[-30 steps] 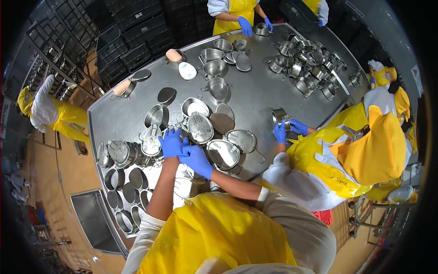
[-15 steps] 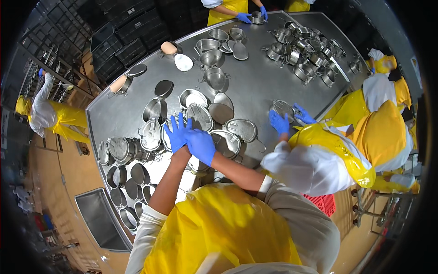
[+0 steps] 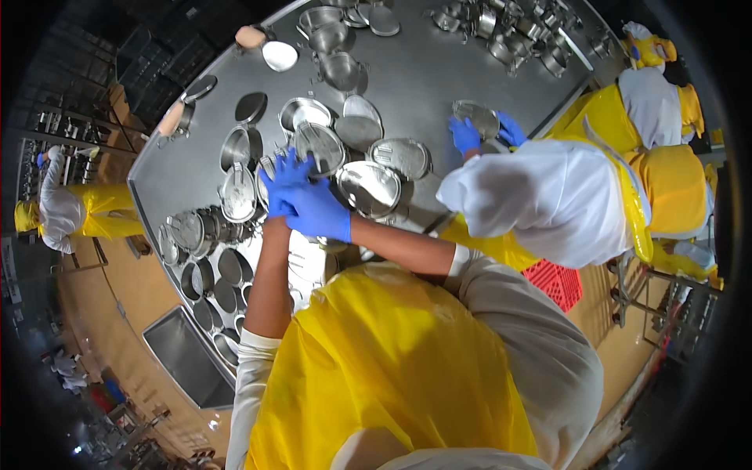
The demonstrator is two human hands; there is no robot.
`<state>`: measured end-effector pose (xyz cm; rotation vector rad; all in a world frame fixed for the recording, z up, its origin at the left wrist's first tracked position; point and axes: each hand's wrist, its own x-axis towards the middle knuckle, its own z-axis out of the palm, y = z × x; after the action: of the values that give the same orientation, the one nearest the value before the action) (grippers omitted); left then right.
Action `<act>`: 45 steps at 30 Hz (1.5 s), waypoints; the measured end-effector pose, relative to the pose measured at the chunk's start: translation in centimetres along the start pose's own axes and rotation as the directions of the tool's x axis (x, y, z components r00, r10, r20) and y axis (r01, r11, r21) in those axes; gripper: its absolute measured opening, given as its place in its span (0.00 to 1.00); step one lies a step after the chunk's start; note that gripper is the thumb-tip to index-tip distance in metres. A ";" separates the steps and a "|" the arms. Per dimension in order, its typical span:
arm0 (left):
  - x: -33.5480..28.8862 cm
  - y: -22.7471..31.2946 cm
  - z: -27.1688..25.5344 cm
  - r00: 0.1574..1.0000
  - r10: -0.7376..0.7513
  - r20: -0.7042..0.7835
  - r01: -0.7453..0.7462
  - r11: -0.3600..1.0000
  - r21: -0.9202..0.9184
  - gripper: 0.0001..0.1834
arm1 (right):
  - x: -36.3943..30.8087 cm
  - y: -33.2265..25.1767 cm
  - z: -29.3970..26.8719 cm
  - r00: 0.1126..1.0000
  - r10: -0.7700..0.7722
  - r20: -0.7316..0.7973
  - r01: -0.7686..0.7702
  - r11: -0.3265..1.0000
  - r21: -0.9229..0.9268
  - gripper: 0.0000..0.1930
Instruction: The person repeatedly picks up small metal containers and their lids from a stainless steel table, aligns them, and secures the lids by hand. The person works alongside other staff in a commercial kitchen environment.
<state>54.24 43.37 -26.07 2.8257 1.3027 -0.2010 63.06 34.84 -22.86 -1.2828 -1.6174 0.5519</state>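
Observation:
Both my hands wear blue gloves and are stacked at the near side of the table, over the oval metal moulds. My left hand point(image 3: 287, 174) is underneath, its fingers apart and pointing away from me. Across its back lies my right hand point(image 3: 321, 211), coming in from the right, with its fingers over the left hand and partly lost against it. What is under my palms is mostly hidden; a metal lid edge shows beside the left fingers. Close around are a lidded mould point(image 3: 238, 193) to the left, a lidded mould point(image 3: 320, 149) just beyond, and a shiny oval mould point(image 3: 368, 189) to the right.
Open moulds point(image 3: 233, 267) crowd the table's near left edge. Beside it stands a metal bin point(image 3: 186, 356). At right a co-worker's gloved hands hold a mould point(image 3: 476, 119). More moulds point(image 3: 509, 47) pile up at the far right. A red crate point(image 3: 554, 283) stands below.
The view has tilted and shifted, so the table sits higher in the picture. My hands stay stacked, but the left fingers look less widely spread. The co-worker at right still handles the mould.

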 end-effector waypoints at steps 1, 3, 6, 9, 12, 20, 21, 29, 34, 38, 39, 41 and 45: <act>-0.2 -0.8 -0.7 0.996 -0.091 -0.008 0.091 0.996 -0.006 0.37 | 0.6 -0.8 -0.2 0.993 -0.093 -0.077 0.099 0.992 0.081 0.12; -0.6 -7.6 6.4 0.966 -0.163 -0.199 -0.013 0.742 -0.670 0.39 | 1.4 -3.1 -0.6 0.991 0.133 -0.035 -0.116 0.947 0.300 0.19; -1.7 -1.8 -4.4 0.975 -0.098 -0.199 -0.180 0.178 -0.967 0.41 | 1.0 0.9 -2.2 0.925 0.353 -0.143 -0.234 0.823 0.517 0.24; -4.8 -1.2 -6.9 0.981 -0.072 -0.178 -0.174 0.052 -0.983 0.43 | 1.0 -0.2 -3.3 0.882 0.460 0.103 -0.391 0.592 0.705 0.29; -5.9 1.2 -8.0 0.984 0.037 -0.172 -0.174 0.063 -0.983 0.42 | 0.8 -0.5 -2.4 0.880 0.320 0.351 -0.442 0.283 0.851 0.33; -8.4 -2.8 -11.1 0.904 0.427 -0.012 0.053 -0.139 -0.989 0.27 | -0.5 -2.8 -2.9 0.797 0.120 0.592 -0.603 0.181 0.776 0.38; -8.5 -2.2 -11.3 0.914 0.403 -0.043 0.000 -0.106 -0.994 0.27 | -0.4 -2.7 -2.7 0.812 0.117 0.572 -0.582 0.240 0.777 0.38; -9.0 -0.3 -12.1 0.978 0.131 -0.165 -0.149 -0.124 -0.981 0.32 | 3.6 -7.0 -0.8 0.913 0.214 0.348 -0.407 0.405 0.819 0.36; -7.8 0.2 -12.1 0.988 -0.108 -0.111 -0.149 -0.458 -0.877 0.37 | 3.4 -6.2 3.3 0.878 0.444 0.182 -0.341 0.312 0.887 0.33; -8.8 4.8 -14.2 0.971 -0.220 -0.090 -0.212 -0.633 -0.744 0.40 | 3.1 -5.6 3.3 0.853 0.483 0.200 -0.183 -0.082 0.980 0.31; -9.0 5.8 -14.8 0.972 -0.221 -0.085 -0.212 -0.653 -0.727 0.41 | 3.1 -5.5 2.7 0.850 0.490 0.193 -0.121 -0.175 0.977 0.31; -9.5 7.4 -15.9 0.965 -0.252 -0.075 -0.228 -0.657 -0.719 0.43 | 2.7 -5.8 2.1 0.845 0.487 0.219 -0.028 -0.368 0.929 0.30; -8.3 8.8 -16.4 0.958 -0.261 -0.120 -0.251 -0.562 -0.788 0.48 | 0.8 -6.7 1.1 0.949 0.257 0.180 0.029 -0.643 0.765 0.34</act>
<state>57.36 32.66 -9.01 0.8762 0.5459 1.0325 58.92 33.49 -17.60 0.2322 0.0858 1.5914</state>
